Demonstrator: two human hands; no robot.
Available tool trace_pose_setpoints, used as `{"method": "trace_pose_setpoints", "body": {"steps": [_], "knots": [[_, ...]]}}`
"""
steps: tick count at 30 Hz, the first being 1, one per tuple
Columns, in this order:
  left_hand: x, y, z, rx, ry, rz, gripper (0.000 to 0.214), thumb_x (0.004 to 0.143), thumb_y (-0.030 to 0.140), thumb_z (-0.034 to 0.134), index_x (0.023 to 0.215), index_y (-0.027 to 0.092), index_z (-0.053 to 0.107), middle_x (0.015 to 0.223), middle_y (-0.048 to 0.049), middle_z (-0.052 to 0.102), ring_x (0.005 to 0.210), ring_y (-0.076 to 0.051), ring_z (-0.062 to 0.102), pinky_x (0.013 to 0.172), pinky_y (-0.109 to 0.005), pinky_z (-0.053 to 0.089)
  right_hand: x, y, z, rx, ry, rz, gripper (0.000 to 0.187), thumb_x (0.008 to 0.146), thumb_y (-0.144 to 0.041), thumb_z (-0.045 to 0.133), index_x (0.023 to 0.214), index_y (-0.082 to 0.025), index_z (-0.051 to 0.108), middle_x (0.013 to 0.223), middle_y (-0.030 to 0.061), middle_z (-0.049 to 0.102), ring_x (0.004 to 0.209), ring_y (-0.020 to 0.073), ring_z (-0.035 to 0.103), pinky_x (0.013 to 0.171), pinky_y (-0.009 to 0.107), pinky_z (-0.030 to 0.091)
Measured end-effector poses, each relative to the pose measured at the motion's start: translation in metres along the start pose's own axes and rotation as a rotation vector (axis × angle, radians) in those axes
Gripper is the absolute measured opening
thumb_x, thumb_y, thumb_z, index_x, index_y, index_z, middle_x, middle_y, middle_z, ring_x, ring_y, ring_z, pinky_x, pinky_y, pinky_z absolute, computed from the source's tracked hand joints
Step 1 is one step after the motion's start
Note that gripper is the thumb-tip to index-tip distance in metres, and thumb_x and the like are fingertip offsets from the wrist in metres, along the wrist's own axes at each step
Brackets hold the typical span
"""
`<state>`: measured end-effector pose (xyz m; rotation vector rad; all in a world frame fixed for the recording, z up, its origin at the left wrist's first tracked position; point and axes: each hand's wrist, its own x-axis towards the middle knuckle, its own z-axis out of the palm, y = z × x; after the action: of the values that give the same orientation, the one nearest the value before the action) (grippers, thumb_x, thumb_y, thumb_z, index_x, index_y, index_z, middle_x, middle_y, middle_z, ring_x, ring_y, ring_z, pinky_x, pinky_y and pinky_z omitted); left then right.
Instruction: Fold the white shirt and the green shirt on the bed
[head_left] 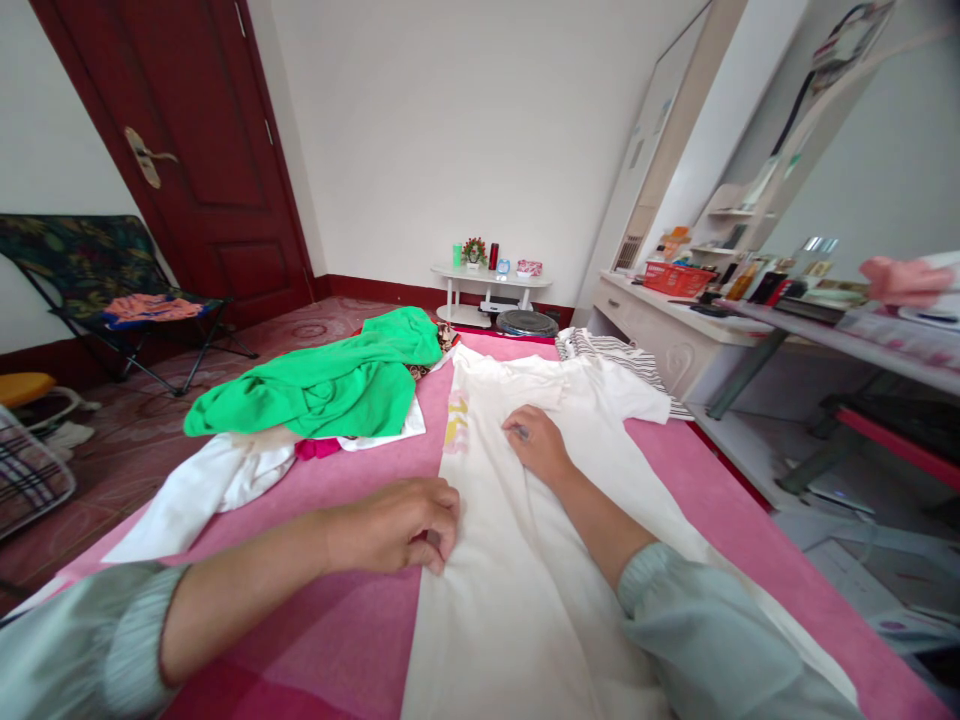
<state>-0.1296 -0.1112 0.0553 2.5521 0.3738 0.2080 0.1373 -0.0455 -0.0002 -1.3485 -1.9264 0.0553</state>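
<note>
A long white T-shirt (525, 590) lies on the pink bed cover, its lower end running out of view. One short sleeve (637, 390) spreads to the right. The yellow and pink print (456, 425) is cut off at the left edge, which looks folded. My left hand (409, 525) is closed at that left edge, thumb and fingers pinching the cloth. Farther up, my right hand (536, 445) rests on the shirt with curled fingers closed on a bit of fabric. Creases run from it toward me.
Left of the shirt lie a green garment (322, 380) and white clothing (202, 490). A striped garment (611, 350) is at the far right corner. The pink bed cover (675, 460) borders a dressing table (637, 320). A folding chair (97, 270) stands by the door.
</note>
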Motion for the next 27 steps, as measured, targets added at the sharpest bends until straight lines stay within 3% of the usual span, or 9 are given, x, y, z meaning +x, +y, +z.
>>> {"method": "trace_pose_setpoints", "body": {"steps": [3,8,13,16,18,20,22,24,27], "knots": [[0.000,-0.002,-0.003,-0.019,-0.021,0.043,0.016,0.086,0.030,0.058,0.075,0.019,0.060,0.077,-0.0026,0.059,0.078,-0.014,0.054,0.071,-0.025,0.040,0.000,0.000,0.000,0.014,0.020,-0.020,0.019,0.069,-0.006,0.053,0.074,-0.021,0.064,0.081,0.0016,0.062,0.084,0.0176,0.055,0.080,0.030,0.044],[-0.010,0.007,-0.015,-0.063,0.017,-0.015,0.016,0.089,0.028,0.053,0.078,0.018,0.060,0.081,-0.0034,0.059,0.079,-0.014,0.054,0.072,-0.024,0.041,-0.002,-0.004,-0.002,0.071,0.067,-0.060,0.020,0.072,-0.008,0.052,0.080,-0.021,0.064,0.087,0.0020,0.062,0.085,0.0172,0.056,0.082,0.030,0.044],[-0.016,0.007,-0.010,-0.046,-0.039,-0.075,0.016,0.086,0.026,0.056,0.073,0.017,0.062,0.076,-0.0027,0.061,0.073,-0.014,0.055,0.068,-0.022,0.041,-0.002,-0.009,-0.004,0.051,0.003,-0.065,0.016,0.071,-0.009,0.055,0.077,-0.021,0.064,0.081,0.0013,0.062,0.077,0.0157,0.057,0.077,0.029,0.044],[-0.008,-0.002,-0.013,-0.087,-0.073,-0.141,0.019,0.084,0.033,0.059,0.077,0.016,0.065,0.072,-0.0013,0.062,0.066,-0.012,0.056,0.061,-0.020,0.041,-0.002,-0.011,-0.004,0.014,-0.033,-0.080,0.014,0.070,-0.010,0.057,0.075,-0.020,0.064,0.079,0.0014,0.062,0.076,0.0157,0.056,0.077,0.029,0.044],[0.006,-0.013,-0.020,-0.055,0.009,-0.173,0.024,0.085,0.036,0.056,0.081,0.015,0.066,0.074,-0.0018,0.063,0.067,-0.013,0.057,0.062,-0.021,0.042,-0.002,-0.013,-0.005,-0.001,-0.041,-0.089,0.014,0.070,-0.010,0.056,0.076,-0.020,0.064,0.080,0.0017,0.062,0.076,0.0158,0.056,0.077,0.029,0.043],[0.023,-0.028,-0.026,0.032,0.169,-0.186,0.026,0.088,0.036,0.051,0.093,0.015,0.066,0.088,-0.0049,0.066,0.079,-0.016,0.060,0.073,-0.024,0.045,-0.002,-0.013,-0.005,-0.010,-0.052,-0.092,0.016,0.070,-0.009,0.055,0.078,-0.020,0.065,0.080,0.0016,0.062,0.075,0.0155,0.056,0.077,0.029,0.043],[0.040,-0.048,-0.026,0.127,0.314,-0.202,0.035,0.091,0.036,0.043,0.116,0.016,0.059,0.115,-0.0091,0.063,0.104,-0.020,0.057,0.091,-0.029,0.043,-0.003,-0.013,-0.006,-0.022,-0.064,-0.089,0.018,0.070,-0.009,0.055,0.080,-0.020,0.065,0.081,0.0015,0.061,0.075,0.0153,0.056,0.078,0.029,0.043],[0.052,-0.069,-0.019,0.226,0.321,-0.250,0.051,0.093,0.043,0.037,0.135,0.015,0.042,0.139,-0.0122,0.046,0.127,-0.022,0.042,0.104,-0.033,0.033,-0.003,-0.011,-0.005,-0.056,-0.052,-0.062,0.019,0.069,-0.009,0.055,0.082,-0.020,0.064,0.083,0.0013,0.061,0.077,0.0155,0.056,0.077,0.028,0.042],[0.058,-0.091,-0.002,0.398,0.212,-0.334,0.068,0.092,0.056,0.029,0.143,0.011,0.027,0.152,-0.0153,0.018,0.140,-0.024,0.019,0.112,-0.037,0.020,-0.003,-0.007,-0.004,-0.160,0.011,0.066,0.019,0.071,-0.014,0.057,0.087,-0.021,0.062,0.085,0.0011,0.060,0.077,0.0153,0.055,0.071,0.026,0.041]]}}
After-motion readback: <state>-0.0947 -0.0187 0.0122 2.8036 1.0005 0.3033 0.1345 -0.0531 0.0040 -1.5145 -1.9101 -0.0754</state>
